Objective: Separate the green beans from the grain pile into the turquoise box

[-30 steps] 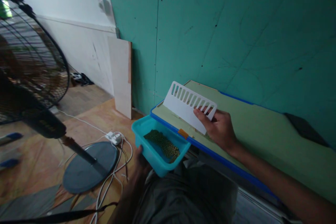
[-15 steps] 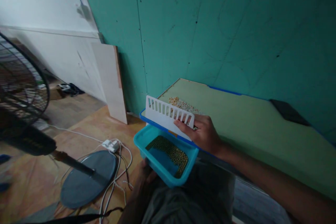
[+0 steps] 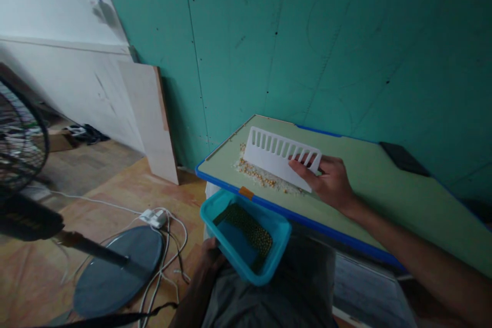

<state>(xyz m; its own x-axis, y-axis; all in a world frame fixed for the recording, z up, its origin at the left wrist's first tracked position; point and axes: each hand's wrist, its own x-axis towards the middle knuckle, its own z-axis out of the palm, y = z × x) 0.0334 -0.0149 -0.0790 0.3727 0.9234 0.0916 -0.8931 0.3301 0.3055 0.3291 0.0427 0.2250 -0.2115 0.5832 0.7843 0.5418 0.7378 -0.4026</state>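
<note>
My right hand (image 3: 332, 183) grips the right end of a white slotted plastic plate (image 3: 274, 156), thumb on the near face. The plate leans over the pale green tabletop (image 3: 369, 189), just behind a spread of yellow kernels and whitish grains (image 3: 265, 177). Below the table's blue edge, my left hand (image 3: 213, 256) holds a turquoise plastic tub (image 3: 246, 271) by its left side, fingers partly hidden under it. Inside the tub lies a band of small dark green beans (image 3: 249, 225), with blue bottom showing beside them.
A dark flat object (image 3: 403, 159) lies at the table's back right. Left of me stand a floor fan (image 3: 23, 164) and its round base (image 3: 119, 271), with white cables and a power strip (image 3: 154, 218). A board (image 3: 149, 123) leans against the green wall (image 3: 269, 36).
My right hand has moved the plate from the table's near edge back and right over the tabletop, uncovering the grains in front. The tub stays near the edge, in my left hand.
</note>
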